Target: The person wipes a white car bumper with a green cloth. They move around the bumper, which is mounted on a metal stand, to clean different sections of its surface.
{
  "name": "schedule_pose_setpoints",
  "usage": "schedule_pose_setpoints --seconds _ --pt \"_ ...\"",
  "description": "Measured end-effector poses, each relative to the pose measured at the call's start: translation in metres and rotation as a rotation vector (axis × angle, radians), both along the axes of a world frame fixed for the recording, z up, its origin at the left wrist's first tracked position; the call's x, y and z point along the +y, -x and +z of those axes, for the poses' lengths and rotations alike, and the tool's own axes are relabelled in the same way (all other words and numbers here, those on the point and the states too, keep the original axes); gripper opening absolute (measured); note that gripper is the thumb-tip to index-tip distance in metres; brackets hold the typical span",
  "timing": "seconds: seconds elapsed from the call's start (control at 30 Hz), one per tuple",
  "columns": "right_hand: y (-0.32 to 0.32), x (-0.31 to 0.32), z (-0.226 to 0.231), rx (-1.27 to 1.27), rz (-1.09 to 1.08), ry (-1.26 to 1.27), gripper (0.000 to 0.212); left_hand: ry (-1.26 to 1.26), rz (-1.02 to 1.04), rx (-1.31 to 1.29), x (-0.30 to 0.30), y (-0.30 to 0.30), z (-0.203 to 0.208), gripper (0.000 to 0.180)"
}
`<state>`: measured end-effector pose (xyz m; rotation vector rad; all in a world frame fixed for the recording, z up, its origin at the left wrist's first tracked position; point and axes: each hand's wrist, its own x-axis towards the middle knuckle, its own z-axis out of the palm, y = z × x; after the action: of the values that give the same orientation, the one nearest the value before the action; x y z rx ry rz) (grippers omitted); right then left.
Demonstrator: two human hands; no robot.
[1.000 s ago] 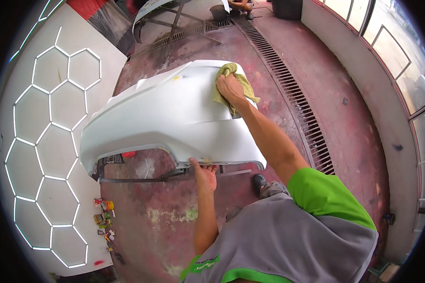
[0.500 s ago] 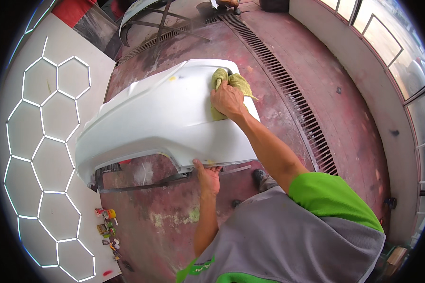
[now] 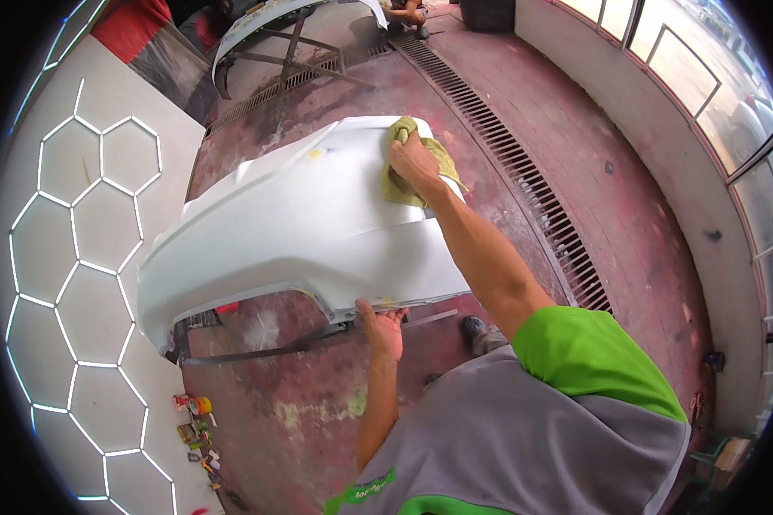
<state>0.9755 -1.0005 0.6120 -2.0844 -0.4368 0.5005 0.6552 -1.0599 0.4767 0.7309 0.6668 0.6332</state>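
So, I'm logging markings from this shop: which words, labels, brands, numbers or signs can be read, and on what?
Green sleeve at the left arm: small lettering, slanted and partly blurred; I won't copy it out.
Containers by the wall: any labels are too small to read.
White panel and cloth: no lettering seen.

Steep overhead view, taken through one wide fisheye lens worn on the head.

The view is tipped down and forward over the floor (image 3: 644, 257), with the wearer's grey and green shirt (image 3: 541, 412) caught at the near edge and a second panel (image 3: 270, 19) at the far edge. The white panel (image 3: 266, 227) is seen from close above, around the middle; the left forearm (image 3: 376, 412) and right forearm (image 3: 481, 249) are framed from behind. A wall with hexagonal lights (image 3: 30, 343) is taken in at left, windows (image 3: 704, 77) at right; all is bounded by a dark round rim.
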Motion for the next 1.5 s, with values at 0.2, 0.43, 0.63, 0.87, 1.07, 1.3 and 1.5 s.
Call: schedule_pose_setpoints --seconds 0.2,0.43,0.63,0.87,1.07,1.3,1.5 --pt "-0.001 0.016 -0.004 0.786 -0.333 -0.974 0.082 0.008 -0.001 0.000 -0.002 0.003 0.003 0.082" --pt "-0.009 0.000 0.014 0.044 0.069 0.084 0.071 0.001 -0.014 0.055 -0.004 0.000 0.006 0.086" --pt "-0.008 -0.025 -0.033 -0.134 0.213 0.052 0.059 -0.024 -0.002 0.033 -0.005 -0.009 0.003 0.083" --pt "0.044 -0.110 0.017 -0.169 0.400 0.143 0.048 -0.003 0.050 0.043 -0.004 -0.007 0.001 0.081" --pt "-0.017 -0.104 0.046 -0.113 -0.018 -0.214 0.050 -0.002 0.044 0.061 -0.003 0.007 -0.001 0.083" --pt "-0.060 -0.017 -0.057 -0.335 0.243 -0.123 0.070 -0.002 0.042 0.075 -0.007 0.000 0.008 0.083" --pt "-0.020 -0.049 -0.072 -0.299 0.184 -0.092 0.070 0.010 0.058 0.090 -0.008 -0.003 0.012 0.083"
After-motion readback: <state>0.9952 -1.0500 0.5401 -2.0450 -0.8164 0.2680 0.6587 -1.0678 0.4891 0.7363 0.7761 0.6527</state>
